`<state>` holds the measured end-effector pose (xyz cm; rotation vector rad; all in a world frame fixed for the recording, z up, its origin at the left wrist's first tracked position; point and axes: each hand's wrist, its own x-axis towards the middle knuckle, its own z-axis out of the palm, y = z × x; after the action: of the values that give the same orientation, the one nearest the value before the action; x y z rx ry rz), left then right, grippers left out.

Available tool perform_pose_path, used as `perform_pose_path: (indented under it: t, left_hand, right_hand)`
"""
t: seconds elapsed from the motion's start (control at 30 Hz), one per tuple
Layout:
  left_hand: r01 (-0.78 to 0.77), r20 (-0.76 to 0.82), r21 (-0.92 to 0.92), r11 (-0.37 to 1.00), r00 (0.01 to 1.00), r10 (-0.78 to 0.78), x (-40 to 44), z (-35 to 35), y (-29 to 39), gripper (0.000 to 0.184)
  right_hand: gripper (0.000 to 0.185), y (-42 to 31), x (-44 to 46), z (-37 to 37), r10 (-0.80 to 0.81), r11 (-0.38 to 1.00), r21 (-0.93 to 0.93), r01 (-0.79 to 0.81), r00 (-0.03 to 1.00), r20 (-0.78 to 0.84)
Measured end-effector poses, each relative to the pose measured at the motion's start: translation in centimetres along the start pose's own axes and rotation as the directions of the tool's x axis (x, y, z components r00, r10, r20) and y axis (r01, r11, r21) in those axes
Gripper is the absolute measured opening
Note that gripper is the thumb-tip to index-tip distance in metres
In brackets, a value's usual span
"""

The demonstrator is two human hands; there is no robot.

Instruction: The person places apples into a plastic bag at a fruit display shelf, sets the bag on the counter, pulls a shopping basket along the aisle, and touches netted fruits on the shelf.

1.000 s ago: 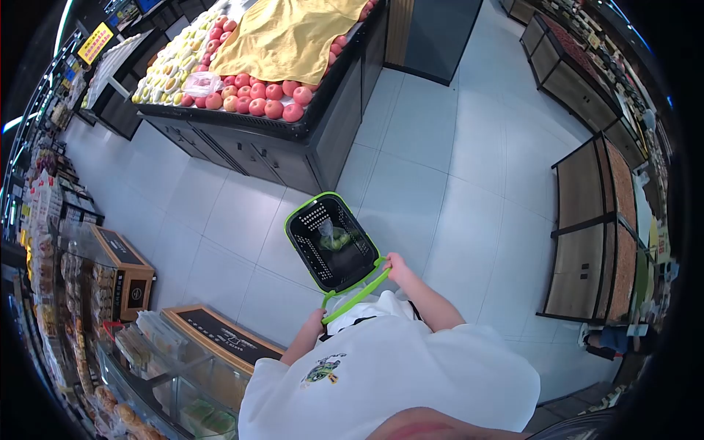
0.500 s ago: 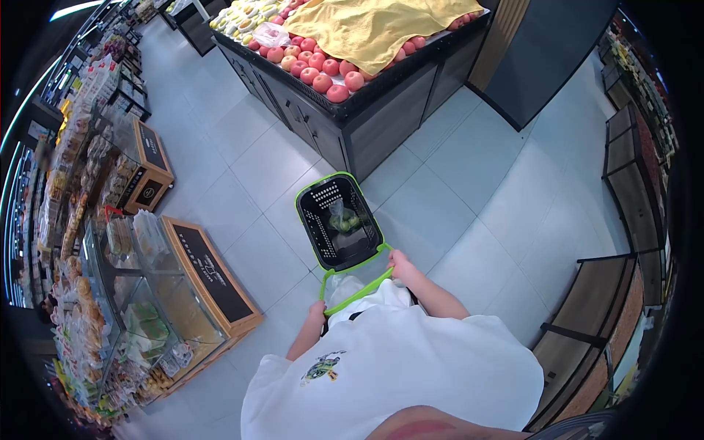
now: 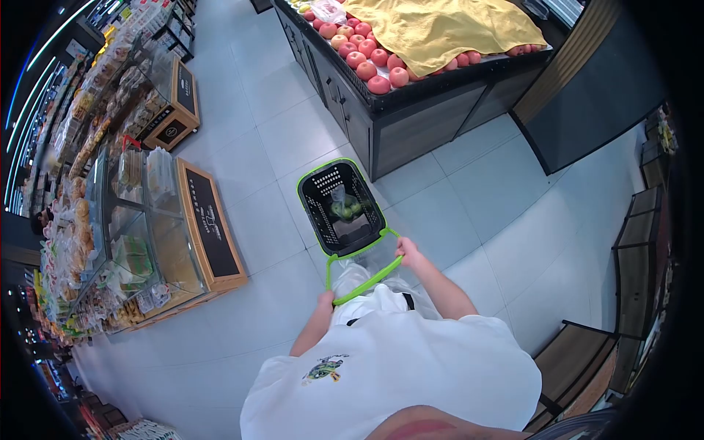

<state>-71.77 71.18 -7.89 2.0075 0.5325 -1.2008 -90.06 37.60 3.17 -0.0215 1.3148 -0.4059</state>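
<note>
In front of my body is a black shopping basket (image 3: 320, 224) with a bright green rim. A clear plastic bag of green produce (image 3: 346, 209) lies inside it; the exact kind is too small to tell. My left hand (image 3: 326, 298) is closed round the left end of the basket's green handle (image 3: 370, 283). At the handle's right end, my right hand (image 3: 408, 250) has its fingers wrapped round it. Some clear plastic film (image 3: 354, 275) shows between the handle and my clothes.
Ahead stands a dark display counter (image 3: 429, 121) with red apples (image 3: 367, 70) partly under a yellow cloth (image 3: 447, 29). Glass-fronted bread cases (image 3: 158, 242) line the left. Low wooden shelving (image 3: 576, 359) is at the right. Pale tiled floor (image 3: 268, 213) runs between them.
The view has turned left, so the apple counter sits further right and the bread cases have shifted. Both hands keep hold of the handle, and the basket stays in front of me.
</note>
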Motion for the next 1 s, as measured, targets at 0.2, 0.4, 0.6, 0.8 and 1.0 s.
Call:
perform_pose_path:
  t: [0.2,0.4,0.6,0.8,1.0]
  left_hand:
    - [0.07,-0.071,-0.076,0.995,0.995,-0.076,0.5,0.5,2.0,0.039]
    - [0.054,-0.025,-0.147,0.988,0.998,-0.058,1.8,2.0,9.9,0.042]
    - [0.126,0.036,-0.595,0.794,0.991,-0.131,1.9,4.5,16.2,0.031]
    - [0.125,0.047,-0.857,0.5,0.985,-0.165,4.9,5.1,19.9,0.025]
    - [0.108,0.034,-0.851,0.514,0.988,-0.152,6.6,2.3,25.3,0.019]
  right_hand:
    - [0.022,-1.7,-0.6,2.7,0.03,0.999,-0.04,-0.029,0.999,0.013]
    - [0.025,-5.0,1.8,7.9,0.063,0.996,-0.066,-0.06,0.997,0.037]
    - [0.021,-7.6,6.6,11.9,0.027,0.997,-0.067,-0.025,0.999,0.031]
    - [0.015,-7.8,9.8,17.7,0.026,0.999,-0.036,-0.023,0.997,0.066]
    - [0.008,-5.9,11.4,22.4,-0.168,0.954,-0.271,0.129,0.978,-0.127]
